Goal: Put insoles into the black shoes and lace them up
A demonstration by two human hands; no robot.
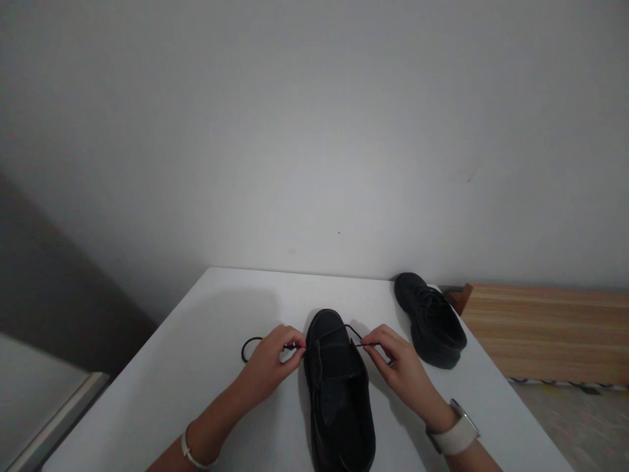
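A black shoe [338,387] lies on the white table [206,341] in front of me, toe pointing away. My left hand [269,367] pinches one end of its black lace [253,344] at the shoe's left side; the lace loops out to the left on the table. My right hand [398,364] pinches the other lace end at the shoe's right side. Both laces are pulled sideways out of the front eyelets. A white band sits on my left wrist and a white watch on my right wrist.
A second black shoe [432,318] lies at the table's far right corner. A wooden surface [545,328] stands lower to the right. A plain white wall rises behind the table. The table's left edge drops to a dark floor.
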